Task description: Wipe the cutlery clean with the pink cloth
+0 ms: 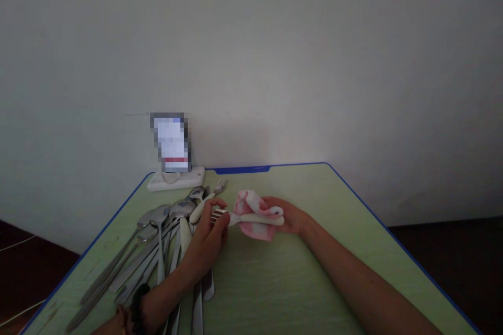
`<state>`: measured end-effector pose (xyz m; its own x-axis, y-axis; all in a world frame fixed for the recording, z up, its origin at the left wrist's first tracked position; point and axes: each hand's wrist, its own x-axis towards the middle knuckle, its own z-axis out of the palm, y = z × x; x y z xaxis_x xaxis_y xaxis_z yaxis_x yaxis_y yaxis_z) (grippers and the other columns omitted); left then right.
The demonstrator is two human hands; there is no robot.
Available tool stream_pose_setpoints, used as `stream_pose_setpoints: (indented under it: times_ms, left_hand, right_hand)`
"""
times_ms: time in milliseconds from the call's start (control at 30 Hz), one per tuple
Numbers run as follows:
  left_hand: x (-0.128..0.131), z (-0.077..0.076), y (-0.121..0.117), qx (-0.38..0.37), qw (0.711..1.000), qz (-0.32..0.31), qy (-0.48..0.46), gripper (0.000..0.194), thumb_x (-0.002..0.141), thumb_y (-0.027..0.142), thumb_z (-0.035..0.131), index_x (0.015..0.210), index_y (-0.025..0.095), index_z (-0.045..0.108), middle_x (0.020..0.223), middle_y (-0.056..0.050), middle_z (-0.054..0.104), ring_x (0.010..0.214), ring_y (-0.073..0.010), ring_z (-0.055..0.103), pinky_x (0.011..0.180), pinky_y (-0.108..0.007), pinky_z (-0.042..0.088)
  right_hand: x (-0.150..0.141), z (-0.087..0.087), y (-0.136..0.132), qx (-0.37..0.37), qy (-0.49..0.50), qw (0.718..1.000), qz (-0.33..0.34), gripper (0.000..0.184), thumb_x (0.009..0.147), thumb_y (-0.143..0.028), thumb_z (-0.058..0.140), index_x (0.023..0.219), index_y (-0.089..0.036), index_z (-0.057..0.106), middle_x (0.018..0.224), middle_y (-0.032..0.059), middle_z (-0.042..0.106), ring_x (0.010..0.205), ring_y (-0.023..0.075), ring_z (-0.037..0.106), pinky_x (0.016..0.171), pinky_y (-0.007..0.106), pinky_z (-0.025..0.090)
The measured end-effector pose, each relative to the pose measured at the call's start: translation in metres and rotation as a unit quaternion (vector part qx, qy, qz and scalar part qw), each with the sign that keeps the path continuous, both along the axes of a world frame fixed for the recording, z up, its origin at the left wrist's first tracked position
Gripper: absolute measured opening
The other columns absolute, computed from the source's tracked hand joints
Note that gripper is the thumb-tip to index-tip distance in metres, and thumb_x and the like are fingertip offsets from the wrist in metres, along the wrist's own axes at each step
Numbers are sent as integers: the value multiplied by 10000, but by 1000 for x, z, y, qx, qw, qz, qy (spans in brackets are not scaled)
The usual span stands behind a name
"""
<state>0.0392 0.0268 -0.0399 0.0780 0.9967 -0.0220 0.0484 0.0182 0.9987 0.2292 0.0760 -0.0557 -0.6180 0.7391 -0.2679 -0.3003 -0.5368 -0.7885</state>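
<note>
Across the green worktop [314,282], both forearms reach from the near side, angled inward. The left hand [210,238] curls its grip loosely about the tines; the right hand [291,217], fingers partly hidden, grips a crumpled pink-and-white cloth [257,231] against the handle. The fork [257,219], cream-handled and metal-headed, lies crosswise between them, tines left.

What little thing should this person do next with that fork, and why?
Perhaps fold the pink-and-white cloth over the pale handle of the fork: the right hand holds the cloth against that handle, whose visible side is mostly bare, while the left hand grips the tined end.
</note>
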Motion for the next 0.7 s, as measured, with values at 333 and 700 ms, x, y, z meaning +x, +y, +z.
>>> stream_pose_setpoints:
  times_ms: [333,700]
  left_hand:
    - [0,8,-8,95,993,69,-21,174,854,389,477,896,223,445,525,98,479,394,-61,426,365,-135,326]
    - [0,7,-5,104,992,68,-7,318,850,395,503,1106,211,465,668,42,567,461,-86,496,359,-165,392]
  right_hand:
    - [-11,7,8,-4,106,985,-136,76,699,-200,556,761,-159,573,633,-31,549,583,92,485,624,218,404]
    - [-12,8,3,106,105,987,-67,202,748,-329,572,644,-156,568,552,-7,490,534,108,438,536,233,369]
